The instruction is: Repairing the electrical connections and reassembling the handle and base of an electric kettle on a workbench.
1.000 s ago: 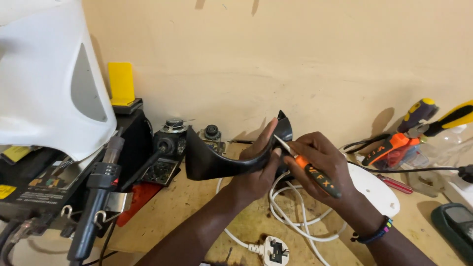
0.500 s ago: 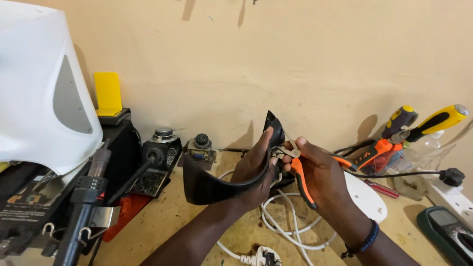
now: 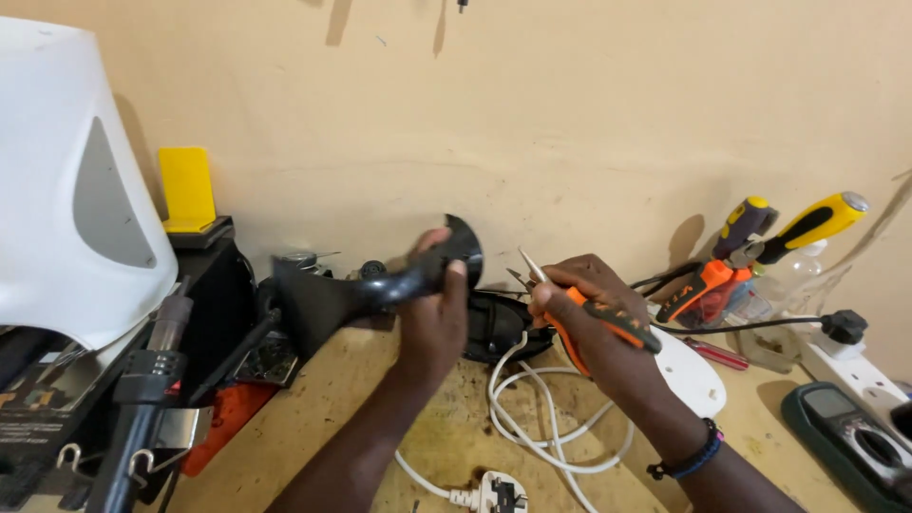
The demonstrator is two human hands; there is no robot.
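My left hand (image 3: 432,318) grips a black curved plastic handle part (image 3: 366,285), held up sideways in front of the wall. My right hand (image 3: 579,309) holds orange-handled needle-nose pliers (image 3: 594,318), their metal tips pointing up-left, a short way from the black part and not touching it. Between and below the hands lies a round black base (image 3: 499,328) with a white cord (image 3: 541,423) trailing from it to a white plug (image 3: 499,492).
A large white kettle body (image 3: 66,190) stands at left above a hot-air tool (image 3: 142,399) and black equipment. Screwdrivers and pliers with yellow and orange handles (image 3: 760,252) lean at right. A white disc (image 3: 693,370), a power strip (image 3: 855,366) and a green multimeter (image 3: 850,442) lie right.
The hands have drawn apart: the pliers' tips have left the black part, and my left hand has turned the part more sideways. The view has shifted slightly.
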